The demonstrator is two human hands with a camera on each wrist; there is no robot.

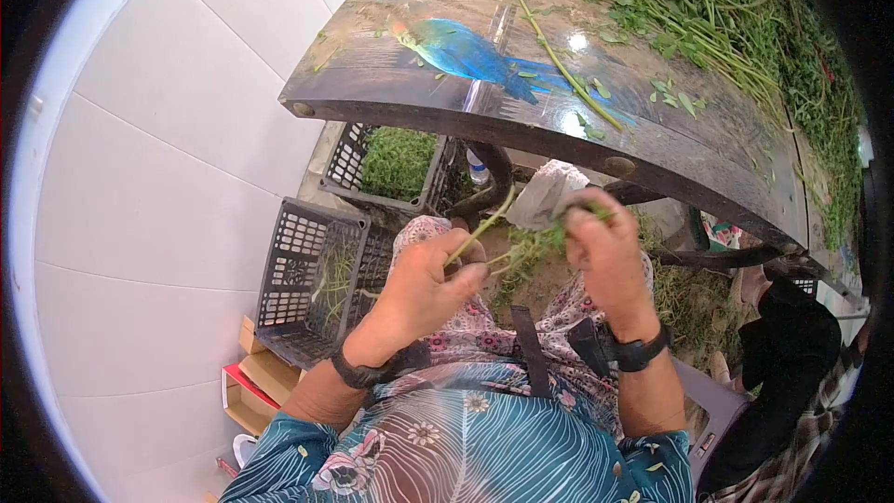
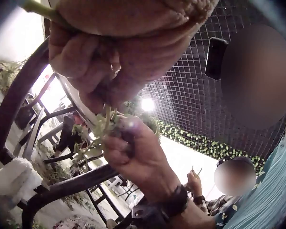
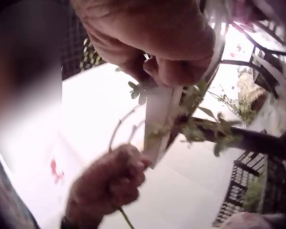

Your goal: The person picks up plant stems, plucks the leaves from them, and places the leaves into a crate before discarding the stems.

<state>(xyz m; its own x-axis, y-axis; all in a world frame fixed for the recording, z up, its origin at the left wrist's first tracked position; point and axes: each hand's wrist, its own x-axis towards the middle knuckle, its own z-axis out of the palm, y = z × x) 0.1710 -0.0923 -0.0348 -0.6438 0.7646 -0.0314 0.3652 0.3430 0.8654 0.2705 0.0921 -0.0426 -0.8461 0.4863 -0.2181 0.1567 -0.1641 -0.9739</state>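
In the head view my left hand (image 1: 430,281) grips a green stem (image 1: 486,227), its thick end sticking up past the fingers. My right hand (image 1: 607,256) has its fingers curled round leafy green sprigs (image 1: 538,250), which hang between the two hands over the lap. The left wrist view has the left hand (image 2: 128,52) close up, the right hand (image 2: 140,160) just below it with leaves (image 2: 93,138) at its fingers. Seen from the right wrist, thin bent stems (image 3: 118,126) rise from the left hand (image 3: 107,186) toward the right hand (image 3: 152,43).
A dark table (image 1: 372,88) painted with a parrot stands ahead, heaped with greens (image 1: 745,28) on its right. Two black crates (image 1: 279,261) with cut greens sit at the left. A white crumpled bag (image 1: 549,194) lies beyond the hands. Another person's dark-clothed leg (image 1: 792,326) is at right.
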